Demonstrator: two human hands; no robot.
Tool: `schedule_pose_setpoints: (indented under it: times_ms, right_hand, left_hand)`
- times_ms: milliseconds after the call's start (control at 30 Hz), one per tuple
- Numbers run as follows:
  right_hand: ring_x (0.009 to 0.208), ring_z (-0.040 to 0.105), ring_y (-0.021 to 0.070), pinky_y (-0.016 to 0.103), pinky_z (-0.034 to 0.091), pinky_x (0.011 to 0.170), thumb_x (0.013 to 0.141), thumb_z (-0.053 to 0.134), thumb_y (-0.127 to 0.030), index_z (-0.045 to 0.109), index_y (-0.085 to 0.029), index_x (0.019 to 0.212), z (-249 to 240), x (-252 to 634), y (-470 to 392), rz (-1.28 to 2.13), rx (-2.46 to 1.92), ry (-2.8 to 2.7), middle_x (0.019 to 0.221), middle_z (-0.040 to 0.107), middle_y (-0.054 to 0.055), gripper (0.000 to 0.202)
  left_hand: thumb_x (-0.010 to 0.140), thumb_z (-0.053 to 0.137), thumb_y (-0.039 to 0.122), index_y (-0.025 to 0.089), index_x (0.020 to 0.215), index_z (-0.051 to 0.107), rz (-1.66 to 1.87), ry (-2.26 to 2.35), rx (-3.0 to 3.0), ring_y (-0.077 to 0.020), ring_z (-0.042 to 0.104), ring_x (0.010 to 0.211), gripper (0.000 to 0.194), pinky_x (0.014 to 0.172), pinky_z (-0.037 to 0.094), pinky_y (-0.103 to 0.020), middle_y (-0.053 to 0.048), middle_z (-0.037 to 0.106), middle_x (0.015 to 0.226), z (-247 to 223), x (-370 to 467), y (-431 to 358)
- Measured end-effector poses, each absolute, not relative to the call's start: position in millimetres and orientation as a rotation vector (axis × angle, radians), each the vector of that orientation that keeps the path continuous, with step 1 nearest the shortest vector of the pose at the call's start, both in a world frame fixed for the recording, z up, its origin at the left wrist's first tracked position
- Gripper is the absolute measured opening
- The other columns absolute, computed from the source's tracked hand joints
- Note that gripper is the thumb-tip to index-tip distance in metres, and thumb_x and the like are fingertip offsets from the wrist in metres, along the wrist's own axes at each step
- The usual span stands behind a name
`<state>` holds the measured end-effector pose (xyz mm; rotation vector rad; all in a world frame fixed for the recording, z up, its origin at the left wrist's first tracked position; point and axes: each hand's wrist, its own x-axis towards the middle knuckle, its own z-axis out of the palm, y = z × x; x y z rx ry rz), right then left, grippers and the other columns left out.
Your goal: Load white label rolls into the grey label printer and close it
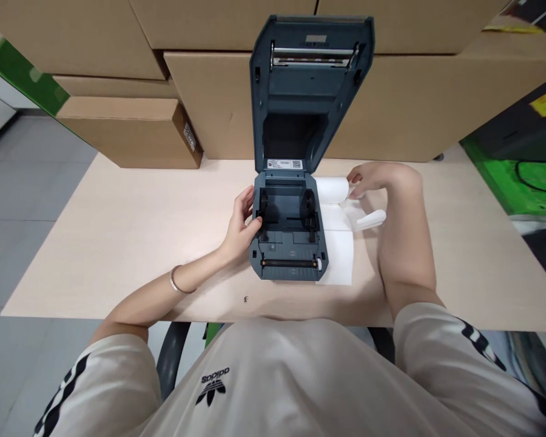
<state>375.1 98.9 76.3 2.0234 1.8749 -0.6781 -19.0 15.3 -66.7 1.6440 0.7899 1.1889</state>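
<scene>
A dark blue-grey label printer [289,243] stands on the table with its lid [309,91] raised. Its inner bay shows two black roll holders and no roll between them. My left hand [244,224] is closed on the printer's left side, thumb over the rim. Right of the printer lies a white paper roll [332,190], with a flat sheet of paper [339,255] in front of it, partly hidden by the printer. My right hand [368,178] has its curled fingers at the roll's right end. A curled white strip [370,220] lies just below that hand.
Large cardboard boxes [209,109] line the back of the table [95,261]. A smaller carton [127,133] stands at the back left. A tiny dark scrap [246,299] lies near the front edge. At the right is a green surface [495,176] with a black cable.
</scene>
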Motion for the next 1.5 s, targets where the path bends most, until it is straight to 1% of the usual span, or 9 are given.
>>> schedule_pose_setpoints:
  times_ms: [100, 167, 333, 400, 533, 733, 967, 1233, 1500]
  right_hand:
    - [0.143, 0.069, 0.0464, 0.055, 0.06, 0.111, 0.085, 0.085, -0.048, 0.07, -0.023, 0.161, 94.0, 376.2, 80.3, -0.603, 2.039, 2.009, 0.165, 0.068, 0.019, 0.082]
    - [0.152, 0.063, 0.0436, 0.051, 0.056, 0.119, 0.088, 0.086, -0.046, 0.061, -0.021, 0.17, 96.8, 363.1, 72.3, -0.585, 1.994, 2.115, 0.174, 0.061, 0.019, 0.09]
    - [0.129, 0.075, 0.0387, 0.047, 0.06, 0.107, 0.077, 0.088, -0.023, 0.069, -0.016, 0.158, 76.1, 310.9, 78.6, -0.538, 1.87, 2.144, 0.157, 0.071, 0.02, 0.084]
    - [0.122, 0.076, 0.039, 0.047, 0.06, 0.102, 0.075, 0.089, -0.022, 0.07, -0.013, 0.154, 72.1, 302.6, 83.4, -0.52, 1.871, 2.15, 0.152, 0.072, 0.022, 0.082]
    - [0.121, 0.076, 0.036, 0.044, 0.061, 0.097, 0.074, 0.093, -0.036, 0.076, -0.021, 0.143, 89.0, 319.4, 78.8, -0.566, 1.826, 2.206, 0.142, 0.079, 0.014, 0.073]
    - [0.126, 0.074, 0.0403, 0.051, 0.06, 0.105, 0.07, 0.096, -0.057, 0.077, -0.031, 0.144, 139.1, 362.0, 38.6, -0.654, 1.813, 2.427, 0.144, 0.078, 0.012, 0.08]
    - [0.129, 0.074, 0.0367, 0.053, 0.057, 0.116, 0.072, 0.091, -0.073, 0.079, -0.034, 0.139, 156.2, 314.5, 7.1, -0.979, 1.31, 2.901, 0.141, 0.079, 0.009, 0.079]
    - [0.134, 0.065, 0.0374, 0.054, 0.051, 0.118, 0.076, 0.088, -0.039, 0.072, -0.025, 0.151, 105.7, 256.0, 25.1, -0.703, 1.56, 3.127, 0.147, 0.069, 0.014, 0.078]
    - [0.125, 0.068, 0.0402, 0.05, 0.053, 0.108, 0.079, 0.087, -0.035, 0.074, -0.015, 0.147, 81.3, 240.0, 41.3, -0.232, 1.638, 2.843, 0.138, 0.073, 0.018, 0.072]
  left_hand:
    - [0.107, 0.071, 0.067, 0.04, 0.174, 0.031, 1.178, 0.789, 1.643, -0.0379, 0.042, 0.177, 0.082, 0.146, 0.034, -0.065, -0.014, 0.036, 0.192, -66.6, -19.9, 14.9]
    - [0.108, 0.07, 0.066, 0.04, 0.174, 0.029, 1.173, 0.787, 1.66, -0.0372, 0.042, 0.177, 0.082, 0.145, 0.036, -0.064, -0.013, 0.035, 0.193, -67.3, -20.9, 15.3]
    - [0.109, 0.069, 0.064, 0.045, 0.179, 0.021, 1.166, 0.763, 1.681, -0.0366, 0.04, 0.178, 0.087, 0.145, 0.037, -0.063, -0.011, 0.031, 0.196, -68.4, -21.2, 16.7]
    - [0.11, 0.068, 0.063, 0.047, 0.182, 0.018, 1.168, 0.741, 1.682, -0.0357, 0.039, 0.18, 0.089, 0.145, 0.037, -0.063, -0.01, 0.031, 0.196, -68.5, -20.5, 16.8]
    - [0.112, 0.065, 0.062, 0.049, 0.184, 0.014, 1.18, 0.717, 1.699, -0.0345, 0.036, 0.181, 0.089, 0.146, 0.036, -0.063, -0.006, 0.03, 0.197, -69.5, -20.0, 17.2]
    - [0.112, 0.063, 0.061, 0.046, 0.185, 0.013, 1.163, 0.722, 1.706, -0.0348, 0.034, 0.182, 0.09, 0.149, 0.032, -0.064, -0.007, 0.027, 0.198, -67.8, -21.3, 16.5]
    - [0.114, 0.062, 0.058, 0.047, 0.184, 0.017, 1.177, 0.712, 1.737, -0.0372, 0.034, 0.182, 0.083, 0.147, 0.034, -0.065, -0.008, 0.026, 0.198, -69.2, -21.6, 17.3]
    - [0.114, 0.062, 0.059, 0.04, 0.181, 0.026, 1.187, 0.73, 1.798, -0.0384, 0.043, 0.177, 0.079, 0.144, 0.04, -0.064, -0.012, 0.036, 0.193, -61.1, -20.2, 18.2]
    - [0.112, 0.062, 0.066, 0.039, 0.178, 0.03, 1.187, 0.735, 1.796, -0.0393, 0.046, 0.174, 0.078, 0.143, 0.041, -0.064, -0.013, 0.042, 0.189, -62.1, -22.1, 18.4]
